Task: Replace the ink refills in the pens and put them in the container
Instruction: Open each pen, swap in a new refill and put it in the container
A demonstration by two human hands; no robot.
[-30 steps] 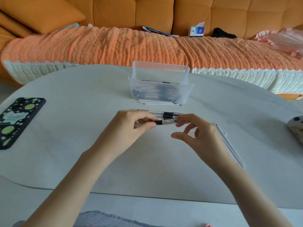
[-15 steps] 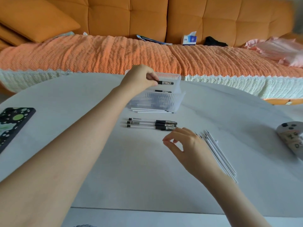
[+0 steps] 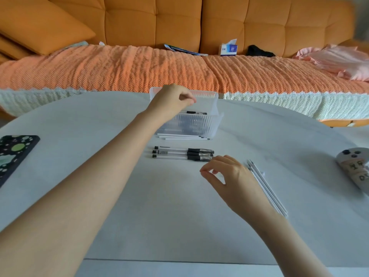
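Observation:
A clear ribbed plastic container [image 3: 199, 124] stands at the far middle of the table, with several black-capped pens inside; one pen [image 3: 196, 112] lies on top. My left hand [image 3: 171, 100] hovers over the container's left part, fingers loosely curled, holding nothing. Three pens [image 3: 182, 153] lie side by side on the table in front of the container. My right hand [image 3: 229, 174] hangs just right of them, thumb and fingers loosely curved and empty. White refills [image 3: 267, 188] lie beside it on the right, and more refills [image 3: 183, 136] lie against the container's front.
A phone in a black patterned case [image 3: 14, 154] lies at the table's left edge. A grey patterned object [image 3: 355, 168] sits at the right edge. Behind the table is an orange sofa [image 3: 179, 27] with a tissue box [image 3: 228, 48].
My left hand carried a pen from the table's middle to the container and let it go inside. My right hand stayed near the three pens.

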